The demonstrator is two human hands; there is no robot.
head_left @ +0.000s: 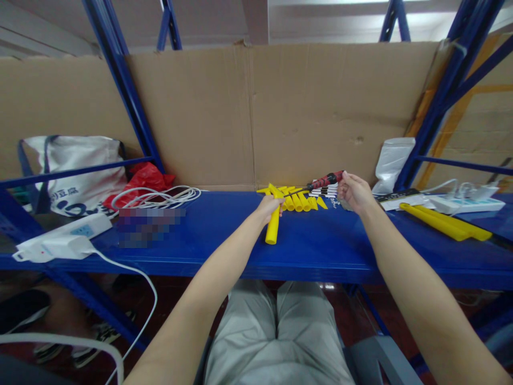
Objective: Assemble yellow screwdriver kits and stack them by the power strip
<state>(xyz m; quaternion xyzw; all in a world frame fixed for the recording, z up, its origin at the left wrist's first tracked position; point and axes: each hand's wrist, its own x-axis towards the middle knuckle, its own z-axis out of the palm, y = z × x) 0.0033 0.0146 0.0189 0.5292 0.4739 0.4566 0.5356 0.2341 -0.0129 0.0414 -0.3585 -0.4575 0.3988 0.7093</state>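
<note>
My left hand is closed around a yellow plastic tube, which stands tilted with its open end toward me. In my right hand, the fingers pinch the end of a screwdriver's red and black handle. Its thin shaft points left to the tube, near my left fingers; whether the tip touches or enters the tube I cannot tell. Behind my left hand lie several more yellow tubes in a row. Small white and black pieces lie under the screwdriver handle.
Two long yellow pieces lie at the right beside a white power strip. A white pouch leans by the blue post. To the left are a coiled white cable, a red bag, a cloth bag and another power strip.
</note>
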